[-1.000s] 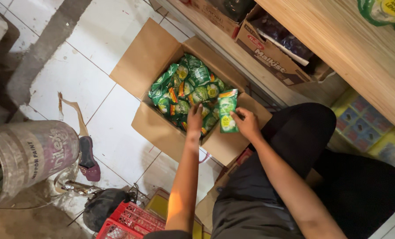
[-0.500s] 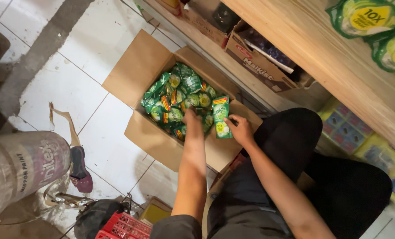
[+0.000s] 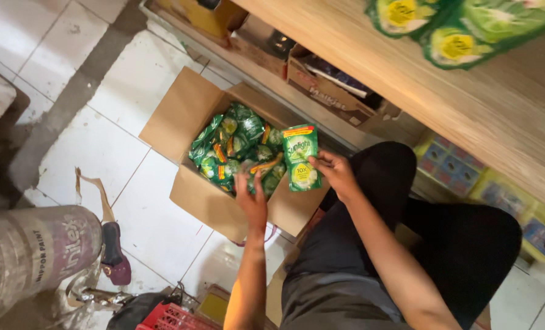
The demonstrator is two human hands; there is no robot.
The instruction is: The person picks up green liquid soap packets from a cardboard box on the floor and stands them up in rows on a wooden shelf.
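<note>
Green pouch (image 3: 300,157) upright beside the open carton (image 3: 181,113) of green sachets (image 3: 239,146); more green packs (image 3: 462,27) far right.

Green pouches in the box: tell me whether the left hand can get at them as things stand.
Probably yes. The left hand is already at the open box, its flaps folded back, nothing covering the pouches. The right hand holds one pouch off to the side.

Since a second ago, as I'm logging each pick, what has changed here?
The right hand has lifted one green sachet up out of the open cardboard box. The left hand stays among the green sachets inside. The box has not moved.
</note>
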